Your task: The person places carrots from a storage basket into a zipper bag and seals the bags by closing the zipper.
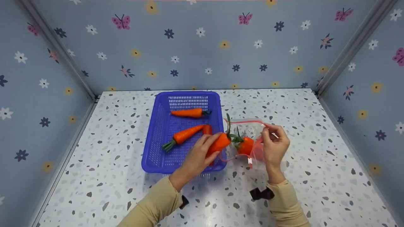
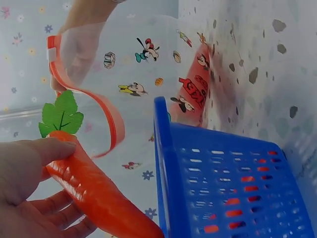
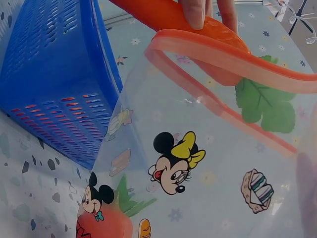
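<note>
My left hand [image 1: 196, 154] grips an orange carrot [image 1: 222, 142] with green leaves. It holds the carrot at the mouth of a clear zip bag [image 2: 148, 64] with a red-orange zip edge and cartoon prints. My right hand [image 1: 276, 143] pinches the bag's edge on the right side, and the mouth stands apart. Inside the bag is an orange vegetable [image 1: 245, 146] with green leaves, its lower part partly hidden. In the left wrist view the held carrot's tip reaches the rim of the blue basket [image 2: 161, 148].
The blue basket [image 1: 151, 135] stands left of the bag. In it lie an upper carrot [image 1: 187, 113], a lower carrot [image 1: 186, 135] and a red-orange piece [image 1: 207, 129] partly behind my left hand. Patterned panels [image 1: 202, 47] enclose the speckled table [image 1: 110, 132] at the back and sides.
</note>
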{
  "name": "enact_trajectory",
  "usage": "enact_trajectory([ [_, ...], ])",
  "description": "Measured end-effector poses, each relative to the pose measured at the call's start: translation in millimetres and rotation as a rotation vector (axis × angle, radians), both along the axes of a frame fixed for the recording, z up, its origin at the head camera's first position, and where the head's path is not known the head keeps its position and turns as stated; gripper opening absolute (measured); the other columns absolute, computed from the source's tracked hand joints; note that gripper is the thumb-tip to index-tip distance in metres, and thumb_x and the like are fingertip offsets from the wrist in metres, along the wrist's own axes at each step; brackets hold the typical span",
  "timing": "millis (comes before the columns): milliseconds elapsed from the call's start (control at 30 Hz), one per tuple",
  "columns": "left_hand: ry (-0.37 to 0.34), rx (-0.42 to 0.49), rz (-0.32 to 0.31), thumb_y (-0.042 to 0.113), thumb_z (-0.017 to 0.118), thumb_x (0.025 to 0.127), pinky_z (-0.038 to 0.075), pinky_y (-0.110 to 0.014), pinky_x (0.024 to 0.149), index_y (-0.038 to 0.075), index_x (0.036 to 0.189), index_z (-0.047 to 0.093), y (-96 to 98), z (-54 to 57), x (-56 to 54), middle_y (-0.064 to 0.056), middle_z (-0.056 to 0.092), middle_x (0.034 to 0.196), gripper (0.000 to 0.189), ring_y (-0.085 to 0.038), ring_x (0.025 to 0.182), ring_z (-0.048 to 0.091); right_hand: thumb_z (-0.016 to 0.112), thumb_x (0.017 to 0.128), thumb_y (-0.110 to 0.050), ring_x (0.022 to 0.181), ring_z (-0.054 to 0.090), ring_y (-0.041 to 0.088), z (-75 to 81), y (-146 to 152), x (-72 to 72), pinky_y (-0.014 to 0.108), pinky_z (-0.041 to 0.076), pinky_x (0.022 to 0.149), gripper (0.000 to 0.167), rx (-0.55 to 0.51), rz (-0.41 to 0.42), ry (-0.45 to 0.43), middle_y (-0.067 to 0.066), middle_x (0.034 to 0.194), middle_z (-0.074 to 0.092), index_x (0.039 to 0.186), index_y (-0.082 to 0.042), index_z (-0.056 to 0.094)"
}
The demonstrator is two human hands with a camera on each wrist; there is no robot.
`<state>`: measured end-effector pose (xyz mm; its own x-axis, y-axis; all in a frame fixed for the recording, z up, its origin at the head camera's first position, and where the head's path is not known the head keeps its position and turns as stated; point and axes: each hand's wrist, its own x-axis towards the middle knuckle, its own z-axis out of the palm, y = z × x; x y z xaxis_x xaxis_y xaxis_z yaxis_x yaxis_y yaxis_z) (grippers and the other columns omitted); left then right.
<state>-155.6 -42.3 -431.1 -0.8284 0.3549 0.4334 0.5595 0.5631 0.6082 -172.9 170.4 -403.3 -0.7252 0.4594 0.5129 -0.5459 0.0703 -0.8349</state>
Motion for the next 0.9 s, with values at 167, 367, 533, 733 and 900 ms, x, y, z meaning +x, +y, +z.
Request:
enact_trajectory([
  [167,-0.007,-0.069,-0.002,0.015,0.063,0.083,0.045,-0.035,0.079,0.014,0.131,0.043,9.4,5.1,-0.4,-0.007,0.049,0.107,0.052,-0.021,0.093,0.051,0.051,0.076,0.015,0.046,0.05,0.011,-0.6,0.2,0.1,0.019,0.042,0.042,0.011,0.001,0.002,-0.001,0.013,0.067,0.053,0.085,0.019,0.058],
  [367,-0.029,-0.164,-0.001,0.021,0.063,0.083,0.046,-0.034,0.078,0.014,0.13,0.043,19.8,11.9,-2.7,-0.006,0.049,0.102,0.052,-0.02,0.09,0.05,0.051,0.077,0.015,0.047,0.049,0.01,-1.0,0.5,-0.5,0.018,0.041,0.042,0.011,0.008,0.005,0.002,0.013,0.067,0.053,0.085,0.019,0.058],
  [533,-0.048,-0.244,-0.007,0.021,0.065,0.082,0.046,-0.031,0.074,0.015,0.129,0.045,29.2,19.6,-4.8,-0.006,0.049,0.096,0.052,-0.02,0.087,0.049,0.052,0.077,0.015,0.049,0.049,0.01,-0.9,-0.2,-0.7,0.016,0.041,0.044,0.011,0.006,0.014,0.003,0.013,0.068,0.054,0.085,0.019,0.058],
  [733,-0.072,-0.326,-0.011,0.023,0.066,0.08,0.046,-0.03,0.071,0.015,0.129,0.047,41.3,29.4,-9.7,-0.007,0.05,0.095,0.052,-0.02,0.084,0.049,0.051,0.077,0.015,0.048,0.049,0.011,-0.4,-1.3,-0.4,0.016,0.042,0.044,0.012,-0.003,0.027,0.007,0.014,0.068,0.053,0.085,0.02,0.057],
  [900,-0.113,-0.365,-0.008,0.025,0.065,0.081,0.044,-0.028,0.069,0.014,0.129,0.047,50.1,34.4,-16.2,-0.008,0.051,0.093,0.052,-0.02,0.081,0.048,0.051,0.077,0.015,0.046,0.05,0.012,0.0,-1.4,0.3,0.017,0.043,0.043,0.012,-0.01,0.028,-0.01,0.013,0.068,0.052,0.086,0.02,0.057],
])
